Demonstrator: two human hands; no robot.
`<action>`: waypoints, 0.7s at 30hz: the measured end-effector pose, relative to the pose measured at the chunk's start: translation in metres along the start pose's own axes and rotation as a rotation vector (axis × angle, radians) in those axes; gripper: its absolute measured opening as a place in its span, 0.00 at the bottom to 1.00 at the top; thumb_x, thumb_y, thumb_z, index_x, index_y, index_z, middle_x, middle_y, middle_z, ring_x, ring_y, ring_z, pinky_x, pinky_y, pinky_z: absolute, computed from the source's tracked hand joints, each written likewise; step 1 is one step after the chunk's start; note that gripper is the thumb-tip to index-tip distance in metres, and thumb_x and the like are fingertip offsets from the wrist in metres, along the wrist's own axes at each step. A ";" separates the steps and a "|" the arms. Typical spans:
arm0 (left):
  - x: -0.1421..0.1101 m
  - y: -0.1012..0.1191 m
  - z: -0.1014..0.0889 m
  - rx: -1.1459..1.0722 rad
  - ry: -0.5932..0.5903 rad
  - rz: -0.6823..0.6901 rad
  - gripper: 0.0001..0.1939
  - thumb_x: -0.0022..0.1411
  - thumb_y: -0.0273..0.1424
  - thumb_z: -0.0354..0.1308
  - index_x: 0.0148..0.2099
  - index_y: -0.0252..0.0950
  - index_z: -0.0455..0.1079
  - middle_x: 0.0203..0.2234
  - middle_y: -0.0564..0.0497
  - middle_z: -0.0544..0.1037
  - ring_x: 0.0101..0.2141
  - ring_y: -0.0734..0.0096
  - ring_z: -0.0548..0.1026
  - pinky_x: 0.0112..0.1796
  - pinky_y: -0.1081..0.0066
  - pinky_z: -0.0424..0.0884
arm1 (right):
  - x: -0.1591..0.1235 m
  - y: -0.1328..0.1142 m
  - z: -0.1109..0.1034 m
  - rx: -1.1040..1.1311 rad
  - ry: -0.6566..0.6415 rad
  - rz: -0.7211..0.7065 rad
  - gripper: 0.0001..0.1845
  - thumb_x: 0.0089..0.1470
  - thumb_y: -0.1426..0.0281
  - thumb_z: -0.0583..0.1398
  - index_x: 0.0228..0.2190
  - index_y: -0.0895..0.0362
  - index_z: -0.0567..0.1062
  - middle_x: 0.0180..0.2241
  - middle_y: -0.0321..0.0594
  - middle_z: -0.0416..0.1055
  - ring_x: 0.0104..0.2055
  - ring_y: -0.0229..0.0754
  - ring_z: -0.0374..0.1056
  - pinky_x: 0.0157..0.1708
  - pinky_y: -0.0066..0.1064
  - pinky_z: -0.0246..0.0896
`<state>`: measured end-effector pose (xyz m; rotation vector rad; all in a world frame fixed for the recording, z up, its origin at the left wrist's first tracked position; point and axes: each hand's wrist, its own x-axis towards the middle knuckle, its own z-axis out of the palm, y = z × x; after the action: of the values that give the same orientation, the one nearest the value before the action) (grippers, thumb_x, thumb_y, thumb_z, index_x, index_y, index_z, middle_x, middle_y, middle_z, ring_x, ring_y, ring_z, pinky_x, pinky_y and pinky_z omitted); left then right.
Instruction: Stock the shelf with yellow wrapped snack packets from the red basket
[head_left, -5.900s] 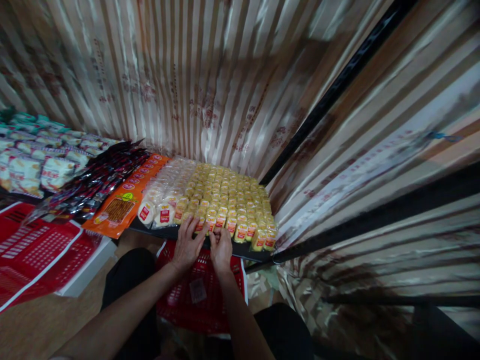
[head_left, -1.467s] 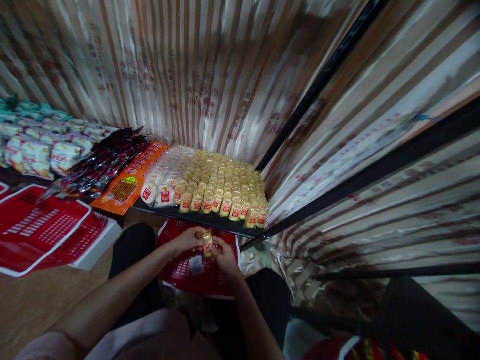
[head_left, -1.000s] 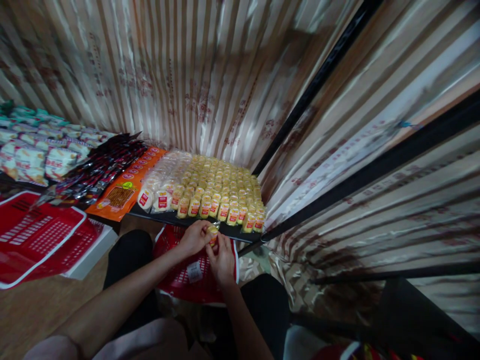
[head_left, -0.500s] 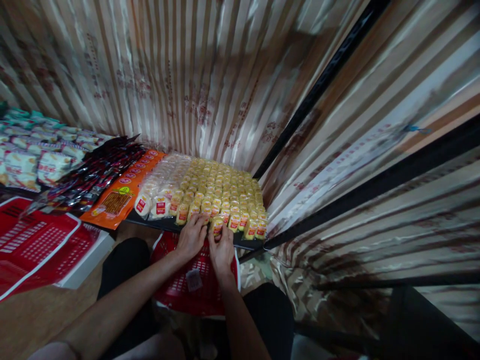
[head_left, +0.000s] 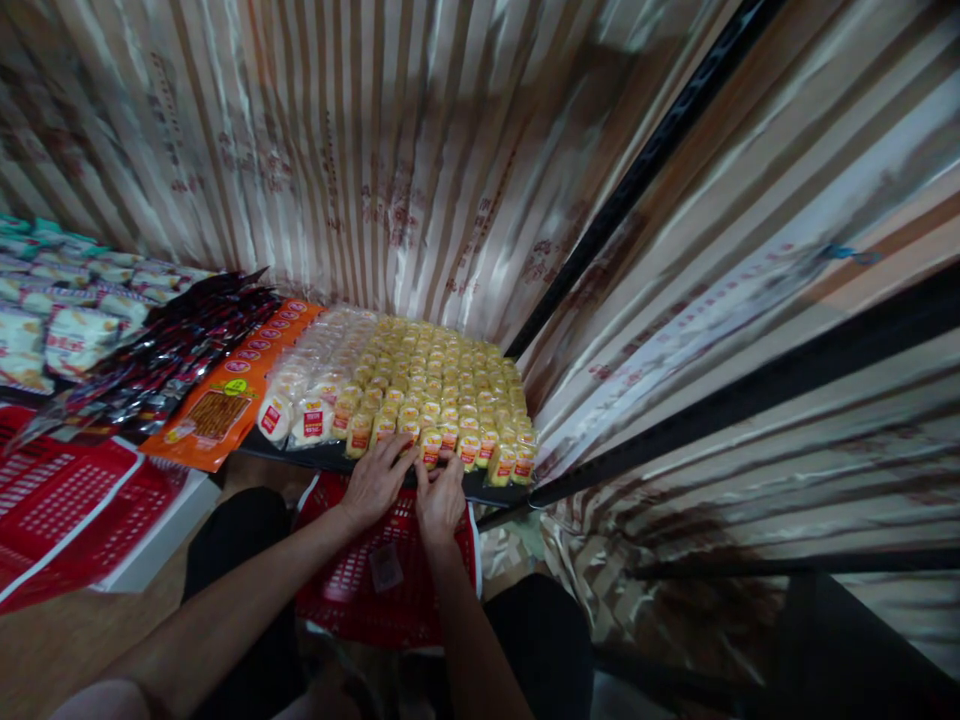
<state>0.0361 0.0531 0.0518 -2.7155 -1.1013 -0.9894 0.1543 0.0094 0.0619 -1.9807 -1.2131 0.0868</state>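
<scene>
Rows of small yellow snack packs in clear wrappers stand close together on a dark shelf. My left hand reaches to the front row, its fingers stretched out and touching the packs there. Beside it, my right hand has thumb and fingers apart at the lower front of the same row. Between my fingertips stands one yellow snack pack with a red and white label. Fingers partly cover the bottoms of the neighbouring packs.
Left along the shelf lie white round packs, an orange snack bag, dark shiny packets and white bags. Red baskets sit below. Black bars and striped sheeting close off the back and right.
The yellow pack between my hands has gone slightly back into line with the front row. My right hand's fingers have loosened around it. The view has shifted a little.
</scene>
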 end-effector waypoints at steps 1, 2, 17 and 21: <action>0.000 -0.002 0.001 0.022 0.014 0.006 0.19 0.62 0.26 0.48 0.55 0.37 0.64 0.54 0.45 0.66 0.55 0.60 0.60 0.54 0.62 0.60 | 0.000 0.001 0.001 0.018 0.004 -0.005 0.19 0.55 0.55 0.51 0.38 0.58 0.63 0.31 0.41 0.67 0.26 0.40 0.67 0.25 0.29 0.59; 0.000 -0.003 0.003 0.042 0.037 0.011 0.19 0.62 0.27 0.49 0.56 0.38 0.64 0.55 0.46 0.65 0.56 0.59 0.59 0.54 0.61 0.59 | 0.000 0.002 0.002 0.036 0.009 -0.014 0.19 0.55 0.55 0.50 0.38 0.58 0.63 0.33 0.42 0.66 0.26 0.39 0.67 0.26 0.29 0.59; 0.004 -0.014 0.019 0.089 0.071 0.127 0.25 0.61 0.33 0.53 0.60 0.49 0.57 0.57 0.53 0.63 0.60 0.59 0.52 0.59 0.56 0.45 | 0.000 0.012 0.010 0.111 0.040 -0.111 0.12 0.59 0.65 0.48 0.37 0.57 0.67 0.37 0.45 0.64 0.35 0.40 0.64 0.38 0.34 0.62; 0.004 -0.013 0.022 0.079 0.108 0.102 0.24 0.60 0.33 0.54 0.59 0.49 0.59 0.56 0.52 0.65 0.59 0.60 0.56 0.58 0.56 0.46 | -0.002 0.016 0.005 0.059 0.077 -0.171 0.15 0.60 0.67 0.47 0.42 0.57 0.69 0.41 0.47 0.64 0.43 0.43 0.63 0.43 0.37 0.61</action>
<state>0.0423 0.0713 0.0345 -2.5937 -0.9525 -1.0404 0.1626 0.0070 0.0477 -1.8050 -1.3094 -0.0395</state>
